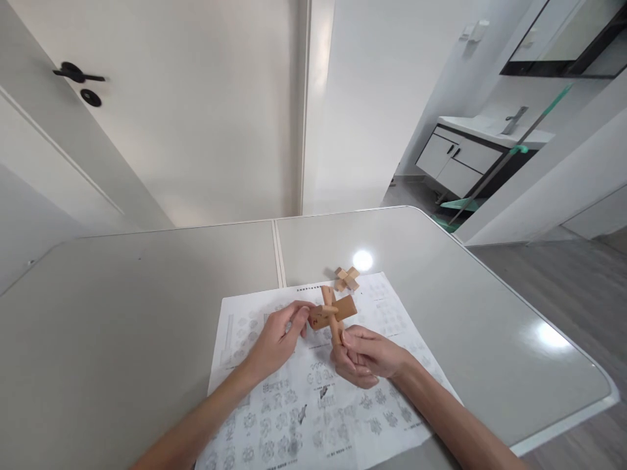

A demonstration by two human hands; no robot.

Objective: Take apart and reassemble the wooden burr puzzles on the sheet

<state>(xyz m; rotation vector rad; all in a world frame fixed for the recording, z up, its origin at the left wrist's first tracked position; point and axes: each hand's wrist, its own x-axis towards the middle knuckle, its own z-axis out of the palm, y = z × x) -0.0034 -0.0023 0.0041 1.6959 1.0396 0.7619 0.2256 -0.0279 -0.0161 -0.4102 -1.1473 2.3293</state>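
Above the paper sheet (313,365), both hands are on a wooden burr puzzle (329,312) made of crossed light-brown pieces. My left hand (281,333) pinches the end of its left piece between thumb and fingers. From below, my right hand (362,356) grips the lower end of the upright piece, with its fingers curled in. A dark mark shows on the left piece. The sheet carries rows of small printed diagrams and has a few torn dark spots. Beyond the hands, a second, smaller wooden puzzle (347,279) lies at the sheet's top edge.
The sheet lies on a glossy grey table (122,313) with rounded corners and a seam across it. Past the far edge stands a white door (210,111) with a black handle (78,73). At the right are a washbasin cabinet (458,160) and a green-handled mop or broom (519,149).
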